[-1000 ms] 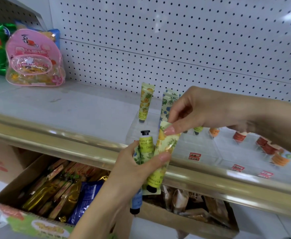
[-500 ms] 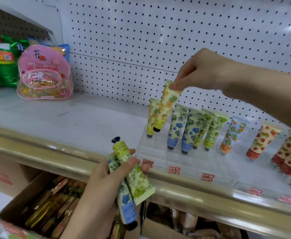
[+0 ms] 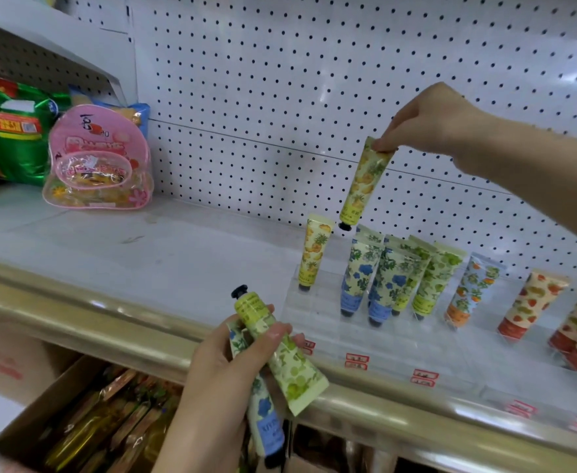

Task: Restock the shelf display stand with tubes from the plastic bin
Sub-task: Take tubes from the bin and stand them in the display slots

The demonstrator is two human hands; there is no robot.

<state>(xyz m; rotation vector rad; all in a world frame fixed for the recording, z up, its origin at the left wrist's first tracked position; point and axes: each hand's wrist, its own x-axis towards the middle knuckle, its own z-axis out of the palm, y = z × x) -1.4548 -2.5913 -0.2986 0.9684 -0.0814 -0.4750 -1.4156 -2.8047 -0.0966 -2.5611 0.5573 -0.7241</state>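
Below the shelf edge, closest to the viewer, an open cardboard box holds foil snack packets; no plastic bin is in view. Just above it, the left hand grips two tubes, fingers and thumb wrapped round them: a green-leaf tube with its black cap pointing up, and a blue-flower tube with its cap pointing down. A second ago this hand held three tubes; the right hand has drawn one out.

Past the gold shelf rail, a clear display stand sits on the white shelf. One pineapple tube stands at its left end, cap down. To its right stand blue-flower tubes, then green tubes, then orange and strawberry designs.

Above the stand, the right hand pinches the flat end of a second pineapple tube. It hangs cap down and tilted, its cap in the air just up and right of the standing one. Half a second ago it hung level with that tube; now it is higher and not seated. It looks bound for a slot behind its match, with two tubes left to place.

Furthest back, a pink pouch rests against the white pegboard.
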